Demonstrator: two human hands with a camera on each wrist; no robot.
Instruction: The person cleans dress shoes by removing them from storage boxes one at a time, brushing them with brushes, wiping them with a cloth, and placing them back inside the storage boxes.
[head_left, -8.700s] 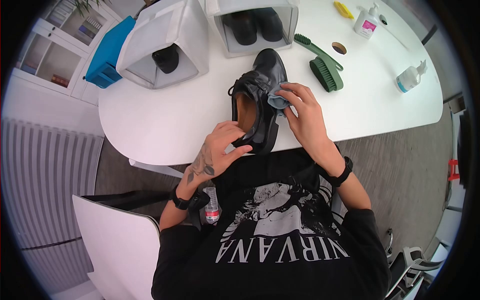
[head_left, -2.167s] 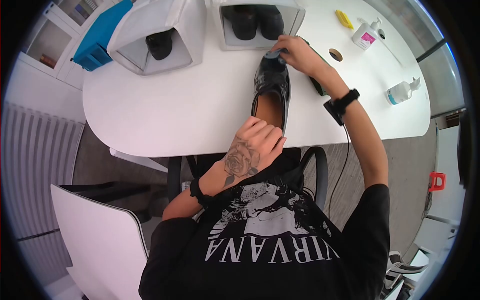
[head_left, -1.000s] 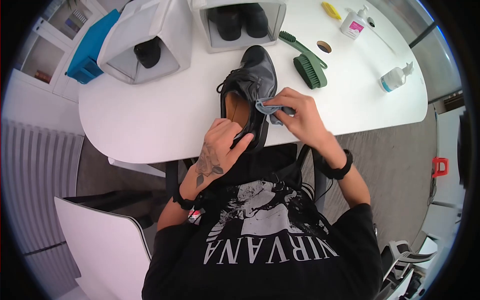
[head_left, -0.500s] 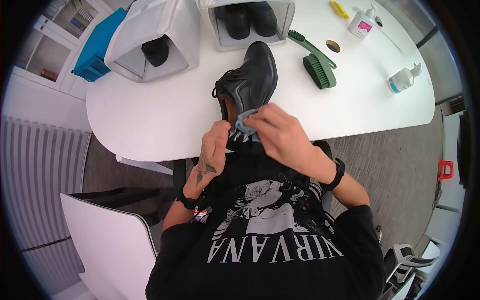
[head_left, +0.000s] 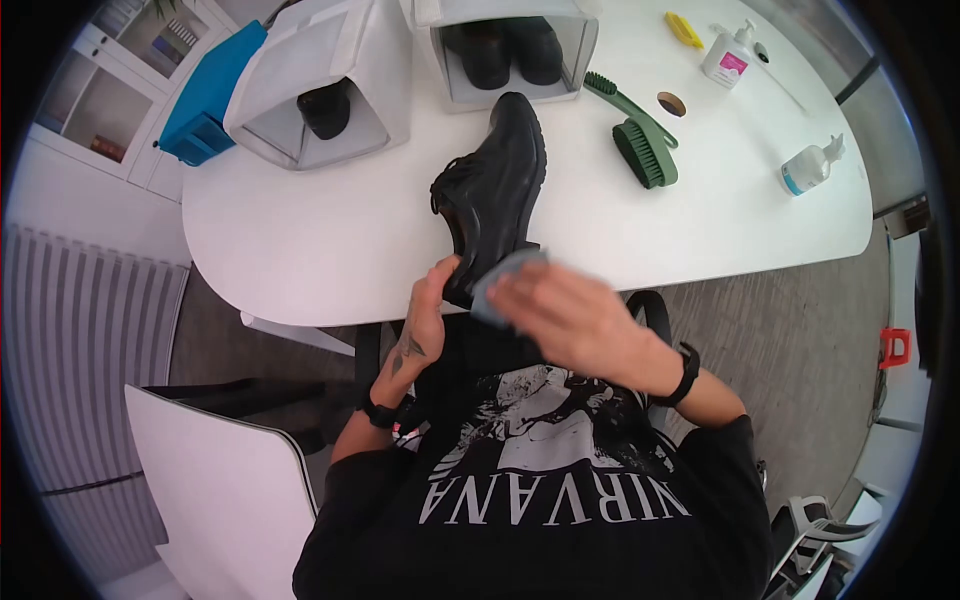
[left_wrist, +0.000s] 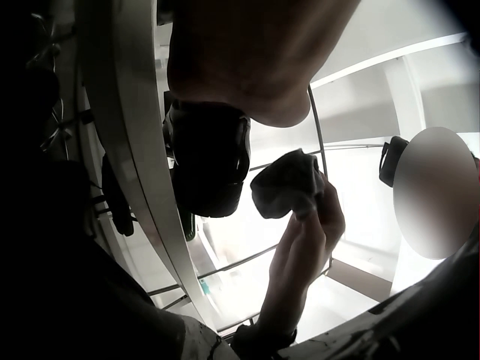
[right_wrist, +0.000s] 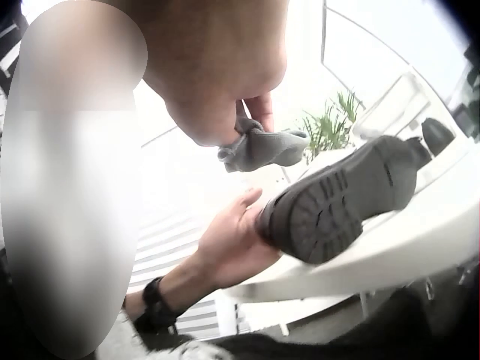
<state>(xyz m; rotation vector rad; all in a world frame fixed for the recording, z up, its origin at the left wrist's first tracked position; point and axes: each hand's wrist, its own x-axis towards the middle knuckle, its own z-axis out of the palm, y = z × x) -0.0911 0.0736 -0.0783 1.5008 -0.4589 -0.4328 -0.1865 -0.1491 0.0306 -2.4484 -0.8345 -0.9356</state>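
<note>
A black lace-up shoe (head_left: 500, 180) lies tilted at the table's front edge, toe pointing away. My left hand (head_left: 425, 325) holds it by the heel end, and its fingers are partly hidden behind the shoe. In the right wrist view the ridged sole of the shoe (right_wrist: 326, 214) faces that camera, with the left hand (right_wrist: 236, 244) round the heel. My right hand (head_left: 585, 325) pinches a grey-blue cloth (head_left: 500, 285), blurred by motion. The wrist views show the cloth (left_wrist: 285, 184) (right_wrist: 262, 148) near the heel but apart from the shoe.
Two white boxes (head_left: 385, 75) (head_left: 515, 95) with black shoes inside stand at the back, beside a blue container (head_left: 205, 100). On the right of the table (head_left: 300, 250) are green brushes (head_left: 645, 150), a yellow object (head_left: 684, 30), a pump bottle (head_left: 730, 58) and a spray bottle (head_left: 808, 168).
The shoe has rolled over, turning its opening leftward. From the toe in an earlier frame, my right hand has come back past the shoe's side to near the heel with the cloth.
</note>
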